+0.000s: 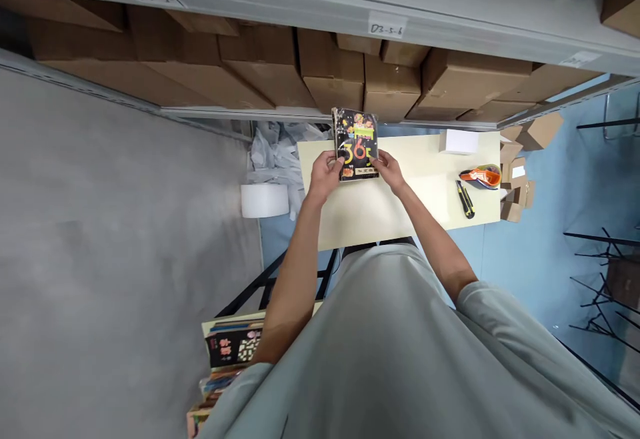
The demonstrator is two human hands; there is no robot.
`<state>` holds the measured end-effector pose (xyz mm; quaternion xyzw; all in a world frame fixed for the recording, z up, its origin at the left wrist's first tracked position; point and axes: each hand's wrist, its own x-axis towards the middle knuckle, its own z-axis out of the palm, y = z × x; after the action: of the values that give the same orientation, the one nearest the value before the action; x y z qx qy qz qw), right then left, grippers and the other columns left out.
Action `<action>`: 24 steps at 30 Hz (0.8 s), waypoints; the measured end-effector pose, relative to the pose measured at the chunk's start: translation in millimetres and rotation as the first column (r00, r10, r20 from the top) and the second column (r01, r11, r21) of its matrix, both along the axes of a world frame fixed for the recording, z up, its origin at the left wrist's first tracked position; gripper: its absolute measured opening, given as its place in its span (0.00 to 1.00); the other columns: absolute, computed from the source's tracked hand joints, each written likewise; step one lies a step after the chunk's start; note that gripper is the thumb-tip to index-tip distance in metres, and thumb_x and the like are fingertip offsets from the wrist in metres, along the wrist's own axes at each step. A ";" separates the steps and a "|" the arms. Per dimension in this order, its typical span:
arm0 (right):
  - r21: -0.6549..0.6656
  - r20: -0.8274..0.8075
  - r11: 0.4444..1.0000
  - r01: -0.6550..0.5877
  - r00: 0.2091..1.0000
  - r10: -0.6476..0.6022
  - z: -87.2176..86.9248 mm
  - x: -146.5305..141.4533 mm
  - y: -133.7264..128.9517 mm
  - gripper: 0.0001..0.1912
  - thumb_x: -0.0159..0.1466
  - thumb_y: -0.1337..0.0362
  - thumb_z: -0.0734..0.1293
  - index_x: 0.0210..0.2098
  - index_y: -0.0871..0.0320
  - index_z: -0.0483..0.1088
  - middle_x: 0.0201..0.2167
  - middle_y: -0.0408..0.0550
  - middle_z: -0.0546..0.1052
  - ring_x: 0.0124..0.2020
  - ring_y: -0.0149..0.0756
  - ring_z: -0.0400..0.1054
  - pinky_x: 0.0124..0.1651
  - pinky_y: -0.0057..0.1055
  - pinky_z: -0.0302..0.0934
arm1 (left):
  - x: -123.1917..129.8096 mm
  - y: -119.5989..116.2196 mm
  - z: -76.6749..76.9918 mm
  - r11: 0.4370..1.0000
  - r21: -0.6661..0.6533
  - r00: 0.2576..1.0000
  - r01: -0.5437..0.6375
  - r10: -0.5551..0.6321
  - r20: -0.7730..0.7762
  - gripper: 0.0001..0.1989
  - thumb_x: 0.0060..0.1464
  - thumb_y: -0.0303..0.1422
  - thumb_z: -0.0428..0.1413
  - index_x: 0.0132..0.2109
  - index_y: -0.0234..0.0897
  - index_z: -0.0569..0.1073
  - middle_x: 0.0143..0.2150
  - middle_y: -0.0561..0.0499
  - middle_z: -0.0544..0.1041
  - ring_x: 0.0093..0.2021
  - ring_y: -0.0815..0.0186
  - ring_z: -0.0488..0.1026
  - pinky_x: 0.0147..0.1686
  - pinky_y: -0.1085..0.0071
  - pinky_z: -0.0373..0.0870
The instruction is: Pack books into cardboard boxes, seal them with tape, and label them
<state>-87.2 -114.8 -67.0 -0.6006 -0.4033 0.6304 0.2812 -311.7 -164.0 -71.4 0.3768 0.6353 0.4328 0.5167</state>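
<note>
Book (358,142) sits between left fingers (336,165) and right fingers (386,157), arms (301,245) outstretched.

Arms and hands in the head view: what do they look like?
They're a person's: the left hand and right hand are ungloved, and both forearms are bare. The short sleeves are loose and pale grey-green. No cables or markings show.

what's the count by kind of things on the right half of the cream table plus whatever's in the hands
Book, held by left hand and right hand: 1
White box: 1
Utility knife: 1
Orange object, kind unclear: 1
Total: 4
</note>
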 end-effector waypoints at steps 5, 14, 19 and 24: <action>0.079 -0.049 0.996 -0.035 0.998 0.039 36.0 98.3 -33.1 0.39 0.59 0.37 0.80 0.59 0.58 0.77 0.41 0.49 0.85 0.49 0.45 0.81 0.56 0.40 0.76 | 68.6 -53.2 27.4 0.996 -0.077 0.987 0.046 -0.033 0.155 0.32 0.60 0.60 0.66 0.57 0.38 0.77 0.58 0.41 0.84 0.59 0.53 0.83 0.57 0.57 0.83; -0.124 0.148 0.990 0.072 0.988 -0.053 29.8 231.3 -122.7 0.33 0.54 0.38 0.77 0.47 0.58 0.79 0.36 0.49 0.85 0.41 0.44 0.79 0.47 0.39 0.74 | 214.6 -127.4 -1.7 0.905 -0.369 0.972 0.212 -0.233 -0.013 0.20 0.61 0.52 0.63 0.44 0.39 0.78 0.44 0.44 0.86 0.43 0.55 0.83 0.47 0.59 0.81; -0.113 0.213 0.991 0.070 0.976 -0.044 14.0 262.3 -126.1 0.28 0.58 0.43 0.74 0.46 0.58 0.78 0.40 0.52 0.85 0.42 0.43 0.80 0.49 0.38 0.75 | 248.7 -123.4 -13.4 0.887 -0.413 0.925 0.207 -0.315 -0.212 0.12 0.62 0.43 0.61 0.44 0.39 0.79 0.46 0.44 0.85 0.45 0.55 0.82 0.51 0.61 0.78; -0.118 0.335 0.993 0.000 0.941 0.040 3.9 278.3 -105.4 0.23 0.61 0.49 0.73 0.48 0.59 0.80 0.43 0.52 0.86 0.44 0.44 0.81 0.52 0.38 0.76 | 265.5 -104.3 -20.5 0.877 -0.431 0.874 0.213 -0.368 -0.317 0.10 0.63 0.41 0.60 0.42 0.40 0.81 0.45 0.43 0.85 0.44 0.55 0.81 0.48 0.62 0.76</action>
<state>191.1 -220.2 -63.1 -0.7107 -0.4141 0.5439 0.1664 -46.2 -268.2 -91.9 0.4400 0.7318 0.1323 0.5034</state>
